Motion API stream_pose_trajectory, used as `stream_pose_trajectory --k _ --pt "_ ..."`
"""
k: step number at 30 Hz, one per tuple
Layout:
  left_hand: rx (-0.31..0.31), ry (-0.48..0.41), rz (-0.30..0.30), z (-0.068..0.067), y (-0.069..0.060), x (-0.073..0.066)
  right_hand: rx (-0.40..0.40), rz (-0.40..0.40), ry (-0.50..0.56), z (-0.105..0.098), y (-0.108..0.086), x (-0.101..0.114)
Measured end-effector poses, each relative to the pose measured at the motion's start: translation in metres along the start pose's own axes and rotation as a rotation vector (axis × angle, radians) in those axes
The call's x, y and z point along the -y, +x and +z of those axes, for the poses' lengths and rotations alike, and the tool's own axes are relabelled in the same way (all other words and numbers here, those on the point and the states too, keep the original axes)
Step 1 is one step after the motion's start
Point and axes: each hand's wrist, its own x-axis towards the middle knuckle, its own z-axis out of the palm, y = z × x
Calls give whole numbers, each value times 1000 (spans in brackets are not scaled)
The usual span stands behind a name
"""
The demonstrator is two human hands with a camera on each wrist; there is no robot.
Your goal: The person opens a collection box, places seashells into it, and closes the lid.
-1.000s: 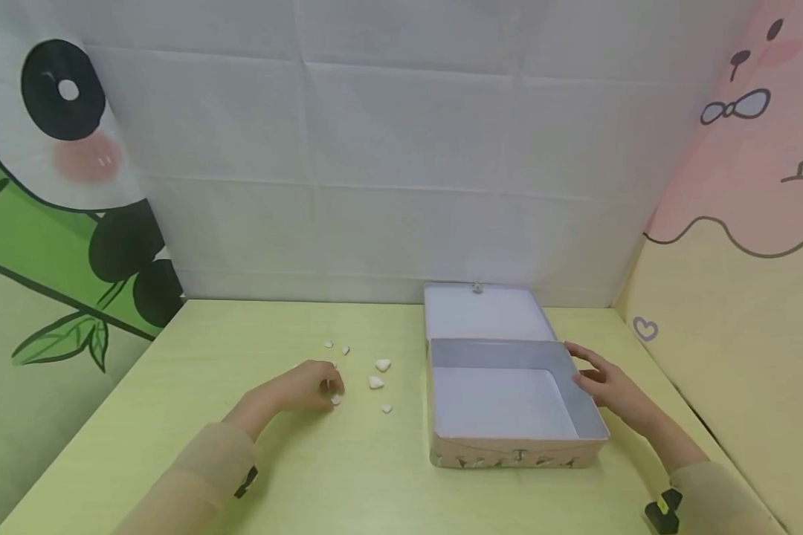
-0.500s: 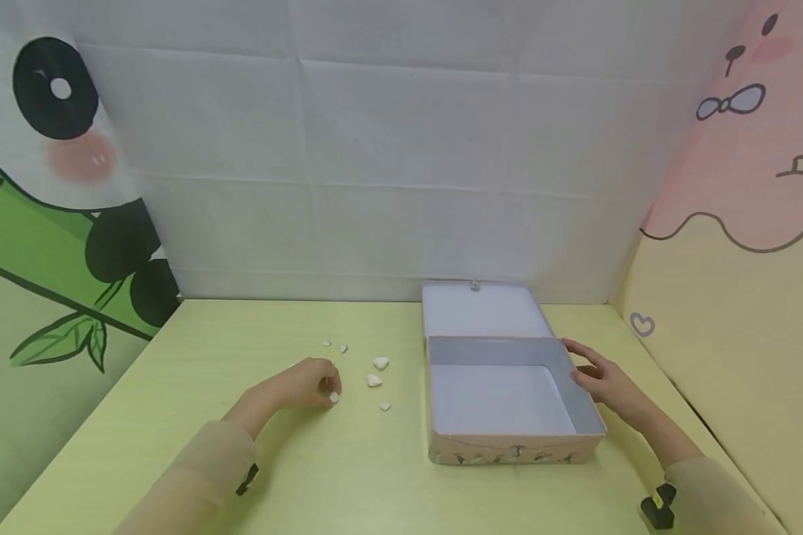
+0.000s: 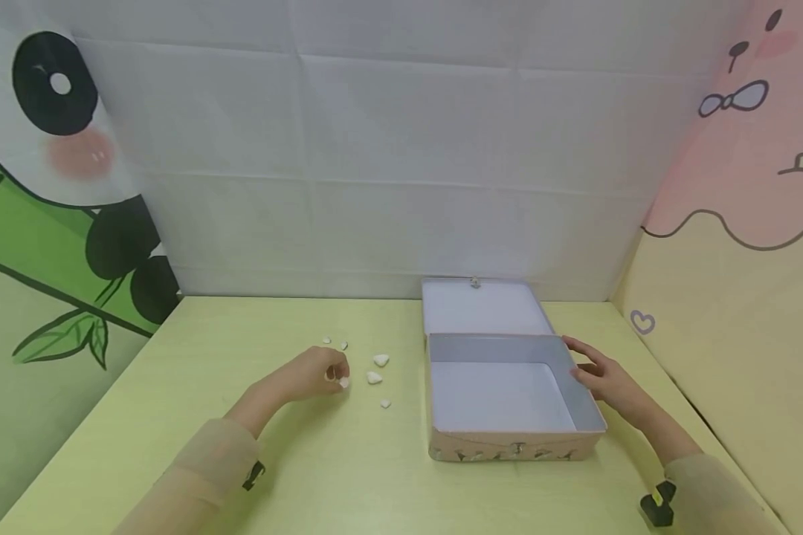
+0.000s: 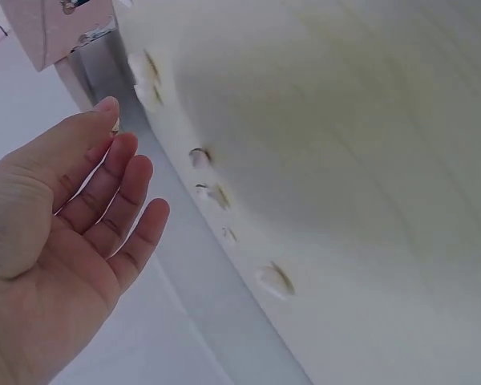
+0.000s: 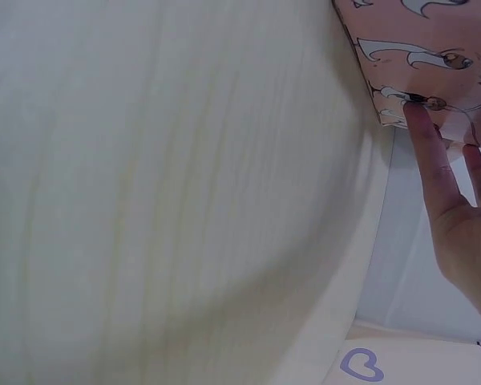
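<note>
My left hand (image 3: 311,374) pinches a small white shell-like piece (image 3: 344,383) between thumb and fingertips, just above the table; the piece shows only as a sliver (image 4: 115,127) in the left wrist view. Several similar white pieces (image 3: 381,360) lie scattered to its right and beyond it. To the right stands a pink patterned box (image 3: 518,446) with its lid (image 3: 485,308) folded back; no pieces are visible inside. My right hand (image 3: 612,390) touches the box's right side near the rim. One extended finger (image 5: 433,164) meets the outer wall in the right wrist view.
The pale yellow table (image 3: 294,490) ends at a white cloth wall (image 3: 401,148) behind the box lid. Side panels with a panda-like drawing (image 3: 120,245) and a pink cartoon animal (image 3: 723,171) close in left and right.
My left hand has moved a little right and away from me, carrying the white shell-like piece off the table. The right hand stays at the box, which has not moved.
</note>
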Motion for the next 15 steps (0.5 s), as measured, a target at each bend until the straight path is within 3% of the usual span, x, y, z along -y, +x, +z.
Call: stream_pose_trajectory --k 15 --pt "-199 22 53 -12 9 -38 0 -8 -10 0 -1 -1"
